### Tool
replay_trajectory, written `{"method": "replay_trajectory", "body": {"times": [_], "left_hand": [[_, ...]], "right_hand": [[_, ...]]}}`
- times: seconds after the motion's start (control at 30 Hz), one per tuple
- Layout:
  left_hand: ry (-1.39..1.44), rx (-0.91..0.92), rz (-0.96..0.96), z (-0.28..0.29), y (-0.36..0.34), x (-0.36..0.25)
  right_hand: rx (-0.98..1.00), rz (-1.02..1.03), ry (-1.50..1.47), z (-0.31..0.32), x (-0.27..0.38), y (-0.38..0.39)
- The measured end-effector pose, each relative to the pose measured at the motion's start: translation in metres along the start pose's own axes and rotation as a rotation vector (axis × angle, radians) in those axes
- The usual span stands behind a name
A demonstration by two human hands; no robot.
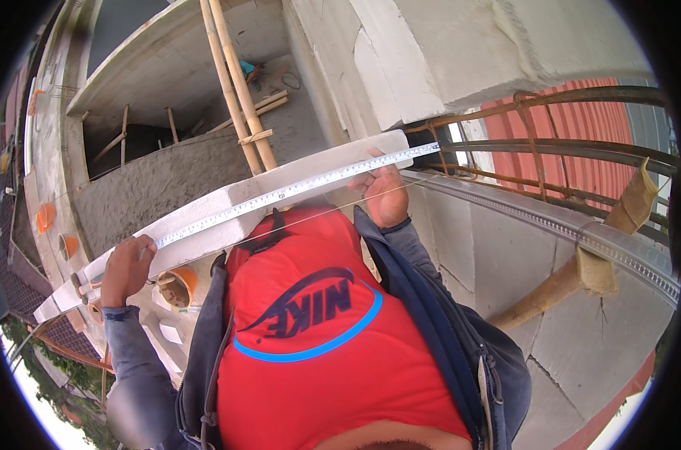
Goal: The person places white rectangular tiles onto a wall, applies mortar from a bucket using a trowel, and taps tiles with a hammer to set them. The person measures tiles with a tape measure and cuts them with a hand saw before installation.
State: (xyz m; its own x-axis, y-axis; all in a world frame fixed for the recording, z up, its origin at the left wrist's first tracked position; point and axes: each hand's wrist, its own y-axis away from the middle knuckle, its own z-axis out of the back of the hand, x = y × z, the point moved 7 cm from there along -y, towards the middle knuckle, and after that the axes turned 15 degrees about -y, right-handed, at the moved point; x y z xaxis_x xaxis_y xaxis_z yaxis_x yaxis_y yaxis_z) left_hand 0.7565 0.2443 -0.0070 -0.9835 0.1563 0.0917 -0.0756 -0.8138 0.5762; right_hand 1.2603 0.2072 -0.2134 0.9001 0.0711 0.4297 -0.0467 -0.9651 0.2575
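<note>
A white tape measure blade lies stretched along the top of a row of pale wall blocks. Its right tip reaches past the end of the last block to the rebar. At the blade's left end, my left hand is closed on the tape with bent fingers; the tape's case does not show. My right hand grips the blade near the right end, fingertips at the block's edge. A thin string runs along the near side of the blocks, below the tape.
Rusty rebar juts out at right, above a perforated metal strip and split bamboo. Bamboo poles stand beyond the blocks. An orange bucket sits right of my left hand. Far below, a person is partly visible.
</note>
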Motion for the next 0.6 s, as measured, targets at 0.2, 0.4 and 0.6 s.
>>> {"method": "replay_trajectory", "body": {"times": [0.2, 0.4, 0.6], "left_hand": [[-0.042, 0.003, -0.016, -0.005, -0.005, -0.002], [-0.067, 0.03, 0.03, 0.001, -0.005, -0.007], [-0.088, 0.012, 0.019, -0.006, -0.009, -0.003]], "right_hand": [[0.016, 0.07, -0.129, -0.012, 0.006, -0.001], [-0.064, -0.028, -0.378, -0.016, 0.0, -0.001], [0.227, -0.095, -0.508, -0.026, 0.005, -0.005]]}}
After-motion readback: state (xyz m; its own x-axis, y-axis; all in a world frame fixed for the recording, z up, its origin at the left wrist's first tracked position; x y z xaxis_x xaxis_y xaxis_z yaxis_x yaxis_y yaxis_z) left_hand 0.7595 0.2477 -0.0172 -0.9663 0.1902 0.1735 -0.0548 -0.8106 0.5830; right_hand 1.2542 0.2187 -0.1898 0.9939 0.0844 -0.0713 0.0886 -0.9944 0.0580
